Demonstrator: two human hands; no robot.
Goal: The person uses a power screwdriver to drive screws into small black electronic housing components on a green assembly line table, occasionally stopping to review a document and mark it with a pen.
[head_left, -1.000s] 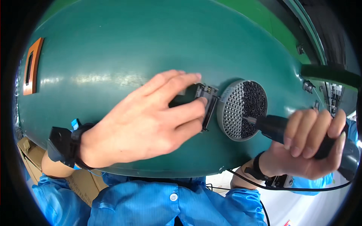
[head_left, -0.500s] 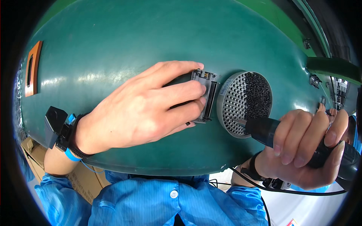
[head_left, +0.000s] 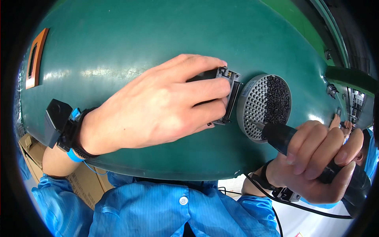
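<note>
My left hand [head_left: 166, 100] is closed round a small black and grey mechanism [head_left: 233, 94] with a dark roller along its right side. Its fingertips curl over the top, and the hand hides much of the part. Just right of the mechanism stands a round grey dish [head_left: 241, 114] with a perforated plate. Small black screws [head_left: 278, 100] crowd the right half of that plate. Wrapped in my right hand [head_left: 319, 162] is a black electric screwdriver [head_left: 281, 137], tilted so that its metal tip reaches over the dish's near part. Whether the tip touches a screw I cannot tell.
All this rests on a green tabletop [head_left: 118, 39]. An orange frame with a dark slot [head_left: 37, 59] lies at the far left. A black cable [head_left: 316, 213] runs below my right hand. At the right edge are another person's hand [head_left: 335, 121] and small dark parts [head_left: 332, 91].
The whole view has shifted slightly. My left hand and the mechanism have moved a little to the right, nearer the dish. The screwdriver tip stays over the dish.
</note>
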